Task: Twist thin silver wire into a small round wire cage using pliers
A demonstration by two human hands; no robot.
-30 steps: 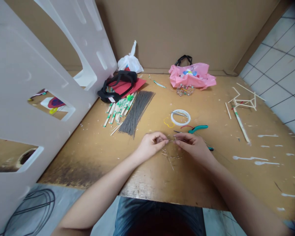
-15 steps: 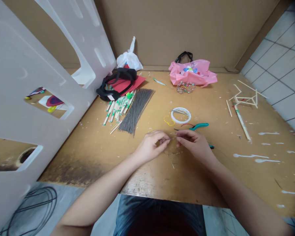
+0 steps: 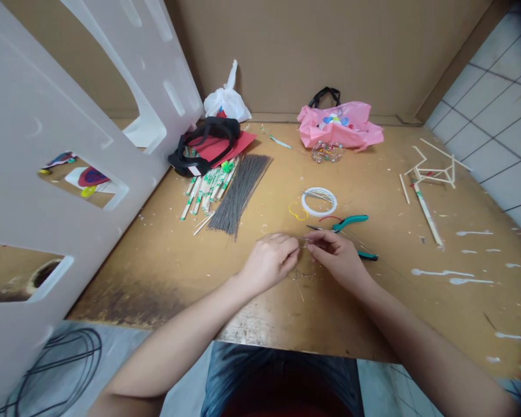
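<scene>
Thin metal wire (image 3: 303,274), bent into a loose shape, hangs below and between my fingers over the table. My left hand (image 3: 271,260) is closed in a pinch on one part of it. Close by on the right, my right hand (image 3: 336,255) pinches another part between thumb and forefinger. The exact spot where the wire is gripped is too fine to make out. Just beyond my right hand lie pliers with teal handles (image 3: 351,222), partly hidden by that hand. A white ring (image 3: 304,204) with thin wire pieces across it rests farther back.
Left of centre lie a bundle of grey wires (image 3: 241,194), wrapped chopsticks (image 3: 208,188) and a black head strap (image 3: 184,159). At the back are a white bag (image 3: 228,103) and a pink bag (image 3: 364,124). A stick frame (image 3: 434,175) stands right; a white plastic panel (image 3: 91,110) rises left.
My left hand has rolled over, its fingers curling in more tightly. My right hand has shifted slightly left, showing more of the pliers. The hanging wire has tilted a little.
</scene>
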